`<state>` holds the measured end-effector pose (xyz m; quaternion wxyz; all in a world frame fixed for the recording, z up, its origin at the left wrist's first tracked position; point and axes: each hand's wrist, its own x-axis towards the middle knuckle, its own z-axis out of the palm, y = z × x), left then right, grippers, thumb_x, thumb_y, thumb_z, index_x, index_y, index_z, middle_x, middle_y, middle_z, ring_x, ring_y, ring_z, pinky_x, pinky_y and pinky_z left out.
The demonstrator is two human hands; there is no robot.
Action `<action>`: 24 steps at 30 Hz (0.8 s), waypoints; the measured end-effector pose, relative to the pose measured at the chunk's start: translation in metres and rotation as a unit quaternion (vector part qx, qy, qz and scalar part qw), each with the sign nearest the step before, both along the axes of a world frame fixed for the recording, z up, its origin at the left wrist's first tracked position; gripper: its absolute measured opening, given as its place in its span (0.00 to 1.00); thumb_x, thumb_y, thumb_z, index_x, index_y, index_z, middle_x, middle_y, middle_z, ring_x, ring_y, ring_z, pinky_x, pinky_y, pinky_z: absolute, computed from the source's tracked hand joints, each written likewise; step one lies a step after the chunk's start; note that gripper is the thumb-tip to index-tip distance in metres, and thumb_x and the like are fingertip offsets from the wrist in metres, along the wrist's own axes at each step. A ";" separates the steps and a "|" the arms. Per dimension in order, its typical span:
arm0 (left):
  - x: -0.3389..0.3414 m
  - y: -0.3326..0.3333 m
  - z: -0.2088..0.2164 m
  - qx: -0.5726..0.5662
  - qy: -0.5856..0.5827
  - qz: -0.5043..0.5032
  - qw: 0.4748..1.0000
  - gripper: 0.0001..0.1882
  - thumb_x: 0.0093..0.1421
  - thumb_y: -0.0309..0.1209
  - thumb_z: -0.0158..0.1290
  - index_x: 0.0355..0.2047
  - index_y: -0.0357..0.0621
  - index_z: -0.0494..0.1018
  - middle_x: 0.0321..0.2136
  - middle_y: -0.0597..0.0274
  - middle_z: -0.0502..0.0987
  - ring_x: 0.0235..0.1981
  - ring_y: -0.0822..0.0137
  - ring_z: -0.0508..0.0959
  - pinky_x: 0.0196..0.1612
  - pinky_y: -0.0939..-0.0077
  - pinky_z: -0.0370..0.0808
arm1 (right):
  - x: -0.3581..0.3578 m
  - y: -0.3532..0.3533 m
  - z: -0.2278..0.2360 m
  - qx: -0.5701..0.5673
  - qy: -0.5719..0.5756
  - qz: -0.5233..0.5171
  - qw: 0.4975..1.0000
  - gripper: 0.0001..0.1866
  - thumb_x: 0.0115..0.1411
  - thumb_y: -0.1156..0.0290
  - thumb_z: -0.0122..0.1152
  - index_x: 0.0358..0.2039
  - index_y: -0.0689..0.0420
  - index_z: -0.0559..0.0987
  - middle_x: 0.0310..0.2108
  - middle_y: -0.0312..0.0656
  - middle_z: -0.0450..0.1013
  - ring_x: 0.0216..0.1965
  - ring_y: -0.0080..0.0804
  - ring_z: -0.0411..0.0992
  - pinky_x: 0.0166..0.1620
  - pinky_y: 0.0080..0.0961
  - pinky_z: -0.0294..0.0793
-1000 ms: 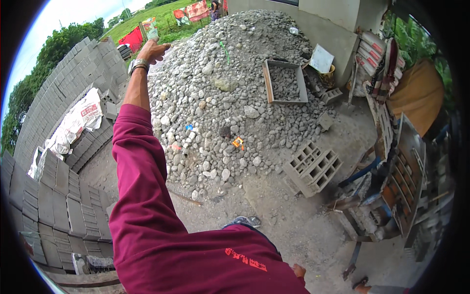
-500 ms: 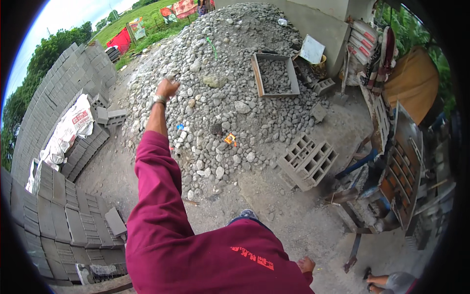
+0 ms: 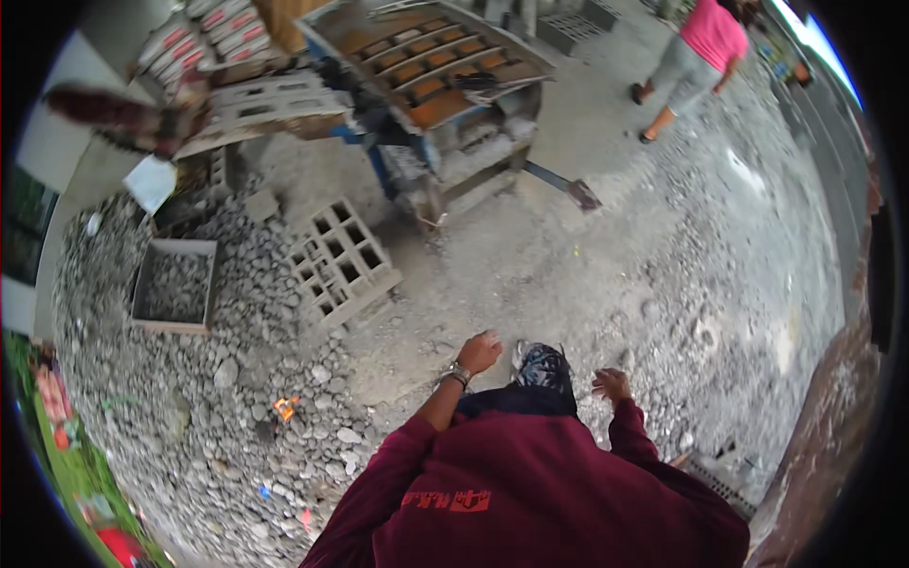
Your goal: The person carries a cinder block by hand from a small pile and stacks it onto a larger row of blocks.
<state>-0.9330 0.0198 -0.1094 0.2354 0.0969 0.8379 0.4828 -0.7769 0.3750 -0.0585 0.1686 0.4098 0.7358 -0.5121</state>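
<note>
My left hand, with a watch at its wrist, is in front of my body over bare grey ground, left of my shoe. Its back faces up and its fingers are mostly turned out of sight, so what they do is unclear. On the other side of the shoe, my right hand hangs above gravelly ground with its fingers apart and nothing in them. Neither hand touches anything I can see. Nearest on the left are loose stones at the edge of a gravel heap and stacked hollow concrete blocks.
A block-moulding machine with a long handle stands ahead. A person in a pink top is at the far right. Left lies a wooden frame box on the gravel; a brown wall edges the right.
I have turned right, so the gravel heap is now at my left and the machine ahead. My left arm, stretched out over the stones before, has come down beside my body.
</note>
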 end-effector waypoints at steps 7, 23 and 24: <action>-0.073 0.087 -0.014 0.005 0.050 -0.128 0.990 0.18 0.57 0.38 0.53 0.41 0.38 0.75 0.37 0.52 0.79 0.39 0.55 0.79 0.43 0.69 0.75 | 0.146 0.051 -0.033 -0.123 -0.209 -0.267 0.933 0.15 0.55 0.61 0.59 0.35 0.60 0.76 0.27 0.44 0.75 0.18 0.31 0.71 0.15 0.25 0.63; -0.156 0.217 -0.036 -0.214 -0.213 -0.022 0.953 0.17 0.51 0.39 0.48 0.26 0.36 0.76 0.24 0.48 0.78 0.29 0.53 0.79 0.34 0.60 0.73 | -0.135 0.368 -0.006 -0.046 -0.033 -0.180 0.982 0.19 0.56 0.61 0.56 0.41 0.63 0.75 0.29 0.48 0.76 0.23 0.36 0.76 0.20 0.28 0.68; -0.175 0.243 -0.037 -0.205 -0.149 -0.080 0.964 0.17 0.51 0.40 0.47 0.26 0.37 0.76 0.25 0.47 0.78 0.31 0.53 0.79 0.35 0.60 0.73 | -0.182 0.387 0.004 -0.037 -0.014 -0.163 0.986 0.20 0.56 0.60 0.56 0.43 0.62 0.75 0.29 0.47 0.76 0.23 0.35 0.76 0.20 0.27 0.68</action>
